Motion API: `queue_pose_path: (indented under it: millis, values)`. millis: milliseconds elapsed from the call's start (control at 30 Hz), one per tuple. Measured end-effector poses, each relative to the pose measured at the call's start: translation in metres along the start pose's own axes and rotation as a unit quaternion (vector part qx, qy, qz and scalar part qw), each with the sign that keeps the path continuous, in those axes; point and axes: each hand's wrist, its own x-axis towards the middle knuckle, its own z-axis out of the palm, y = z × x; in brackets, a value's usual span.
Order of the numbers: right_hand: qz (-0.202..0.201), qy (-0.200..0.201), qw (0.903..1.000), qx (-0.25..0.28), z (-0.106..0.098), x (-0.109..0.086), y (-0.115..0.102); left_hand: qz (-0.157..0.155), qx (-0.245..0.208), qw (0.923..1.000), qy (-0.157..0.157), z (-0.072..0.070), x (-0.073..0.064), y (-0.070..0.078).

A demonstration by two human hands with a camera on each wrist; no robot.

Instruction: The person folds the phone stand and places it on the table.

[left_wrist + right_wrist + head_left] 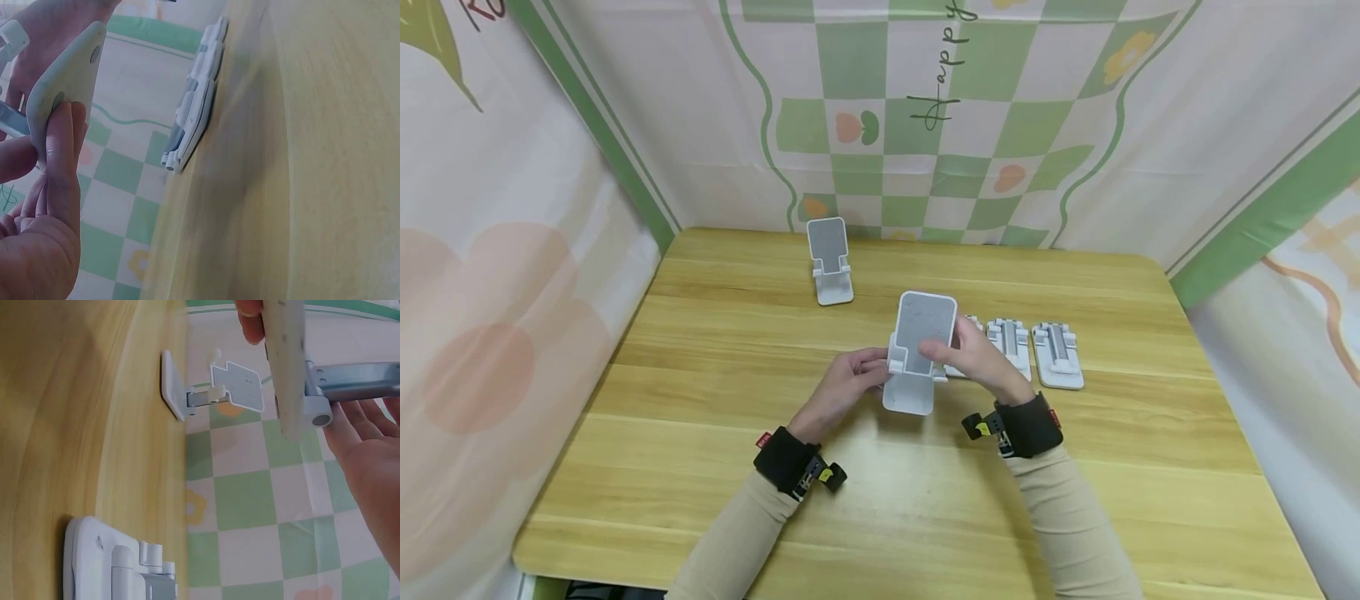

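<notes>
- The stand (pixel 917 333) is in the air above the table (pixel 715 417), between the two hands; the clock here is centred on it, in the head view.
- The left hand (pixel 841 385), at 8 o'clock, pinches the edge of the base (pixel 907 397).
- The right hand (pixel 981 357), at 3 o'clock, grips the plate (pixel 927 310), its thumb lying on the grey face.
- For good work, the left hand should probably keep the base firm while the right one turns the plate slowly, without twisting the arm (pixel 359 381).
- Fingers are best kept away from the hinge, which may pinch.
- An open stand (pixel 829 246), at 10 o'clock, can serve as comparison for the angle.
- Folded stands (pixel 1058 360) lie near 3 o'clock, one partly hidden behind the right hand.
</notes>
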Motion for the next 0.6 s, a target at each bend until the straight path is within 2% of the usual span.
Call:
queue_pose_path:
  millis: [200, 600]
  values:
    - [0.003, 0.015, 0.9998, -0.008, 0.0043, -0.0004, 0.0018, -0.004, -0.006, 1.0000, 0.003, 0.0001, -0.0001, 0.0017]
    - [0.000, 0.018, 0.9995, -0.028, 0.0055, 0.0000, 0.0081, -0.001, -0.005, 1.0000, -0.003, -0.0024, -0.0001, 0.0012]
